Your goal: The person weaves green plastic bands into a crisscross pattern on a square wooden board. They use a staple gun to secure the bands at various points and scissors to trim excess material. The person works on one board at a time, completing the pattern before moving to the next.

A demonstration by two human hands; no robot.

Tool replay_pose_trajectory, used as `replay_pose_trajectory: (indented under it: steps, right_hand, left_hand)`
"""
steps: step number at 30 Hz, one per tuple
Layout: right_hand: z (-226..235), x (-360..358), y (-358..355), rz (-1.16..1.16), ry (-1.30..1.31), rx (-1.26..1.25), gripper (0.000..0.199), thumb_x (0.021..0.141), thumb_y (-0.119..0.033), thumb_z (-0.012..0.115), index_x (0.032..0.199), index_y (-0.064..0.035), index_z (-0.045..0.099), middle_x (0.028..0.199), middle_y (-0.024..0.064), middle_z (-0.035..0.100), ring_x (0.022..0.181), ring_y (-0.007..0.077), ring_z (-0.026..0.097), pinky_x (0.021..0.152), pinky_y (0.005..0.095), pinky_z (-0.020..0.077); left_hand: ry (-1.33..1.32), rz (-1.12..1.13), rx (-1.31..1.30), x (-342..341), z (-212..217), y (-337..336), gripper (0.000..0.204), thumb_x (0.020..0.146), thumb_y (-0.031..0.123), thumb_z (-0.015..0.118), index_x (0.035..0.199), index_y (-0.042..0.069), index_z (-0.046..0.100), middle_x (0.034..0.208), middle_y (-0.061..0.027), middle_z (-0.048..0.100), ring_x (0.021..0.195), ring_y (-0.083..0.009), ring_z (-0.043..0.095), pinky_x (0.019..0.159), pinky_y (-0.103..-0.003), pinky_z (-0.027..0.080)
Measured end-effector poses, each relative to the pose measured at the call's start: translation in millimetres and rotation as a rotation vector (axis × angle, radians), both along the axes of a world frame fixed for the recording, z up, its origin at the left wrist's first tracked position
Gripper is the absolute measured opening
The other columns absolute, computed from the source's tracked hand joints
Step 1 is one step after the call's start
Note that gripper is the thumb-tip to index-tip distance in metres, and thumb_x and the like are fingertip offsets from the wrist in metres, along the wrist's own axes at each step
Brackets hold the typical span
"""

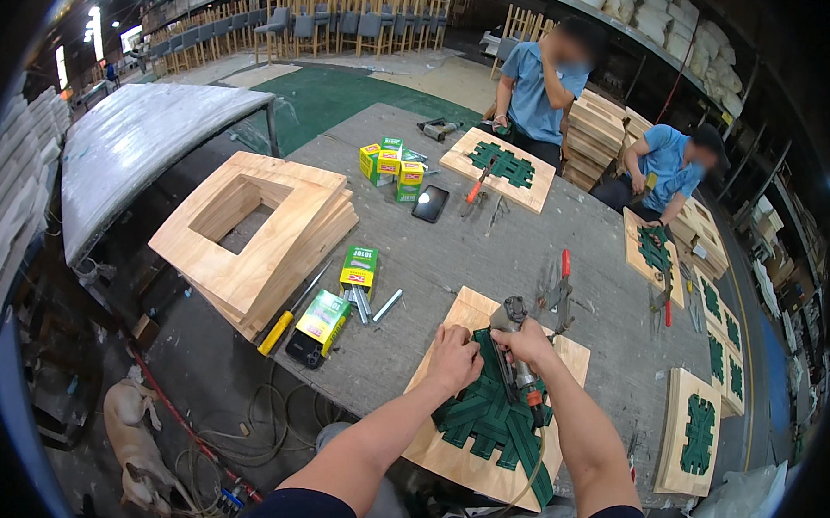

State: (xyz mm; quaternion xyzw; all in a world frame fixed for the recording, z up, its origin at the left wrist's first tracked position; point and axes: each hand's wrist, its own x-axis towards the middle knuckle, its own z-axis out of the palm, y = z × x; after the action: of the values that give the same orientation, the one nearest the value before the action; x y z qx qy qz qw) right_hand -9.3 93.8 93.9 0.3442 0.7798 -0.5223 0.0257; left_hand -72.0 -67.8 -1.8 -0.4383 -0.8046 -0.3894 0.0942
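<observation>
A light plywood panel (pixel 469 308) lies at the table's near edge, its middle crossed by dark green webbing straps (pixel 484 412). My right hand (pixel 526 345) is wrapped round a pneumatic staple gun (pixel 511 313) standing over the panel's far part, with its air fitting toward me. Closed fingers of my left hand (pixel 456 361) pinch the webbing just left of the gun. One strap runs loose past the panel's near right edge. The gun's nose and the spot below it are hidden.
Left stands a stack of plywood frames (pixel 267 182). Staple boxes (pixel 324 316), a yellow-handled screwdriver (pixel 277 333) and a phone (pixel 430 204) lie nearby. Red-handled pincers (pixel 565 264) lie beyond my panel. Two co-workers (pixel 536 93) sit across the table; a dog (pixel 135 432) lies on the floor.
</observation>
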Motion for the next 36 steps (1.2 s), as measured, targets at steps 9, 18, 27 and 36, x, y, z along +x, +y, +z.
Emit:
replay_pose_trajectory:
  steps: [9,18,27,36]
  right_hand:
    - [19,61,21,-0.190,0.103,-0.194,0.033,0.091,-0.022,0.080,0.114,-0.0029,0.066,0.089,0.0056,0.067,0.059,0.0152,0.062,0.047,0.0313,0.0480]
    - [-15,304,124,-0.766,0.237,-0.420,0.036,0.098,-0.041,0.071,0.107,-0.0078,0.062,0.077,0.0050,0.063,0.053,0.0184,0.060,0.045,0.0348,0.0520]
    - [-46,372,141,-0.790,-0.108,0.032,0.038,0.091,-0.029,0.077,0.116,-0.0015,0.070,0.086,0.0130,0.070,0.074,0.0331,0.068,0.066,0.0482,0.0546]
    - [-53,382,-72,-0.031,-0.161,0.527,0.060,0.080,-0.036,0.084,0.124,-0.0040,0.061,0.104,0.0189,0.070,0.103,0.0372,0.067,0.091,0.0459,0.0535]
  left_hand:
    - [-0.094,-0.040,-0.037,1,-2,2,0.021,0.085,0.022,0.070,0.096,0.006,0.078,0.115,-0.0137,0.062,0.122,-0.0296,0.054,0.119,-0.060,0.029]
    - [-0.047,-0.038,0.005,8,-9,7,0.020,0.085,0.022,0.069,0.095,0.007,0.079,0.115,-0.0146,0.063,0.122,-0.0301,0.055,0.115,-0.057,0.031]
    - [-0.216,-0.083,0.129,18,14,1,0.023,0.094,0.013,0.063,0.111,0.002,0.075,0.128,-0.0209,0.061,0.121,-0.0379,0.058,0.111,-0.050,0.042]
    - [-0.084,-0.042,-0.105,147,6,-129,0.034,0.096,0.016,0.064,0.128,0.005,0.067,0.143,-0.0210,0.053,0.135,-0.0435,0.047,0.115,-0.062,0.031]
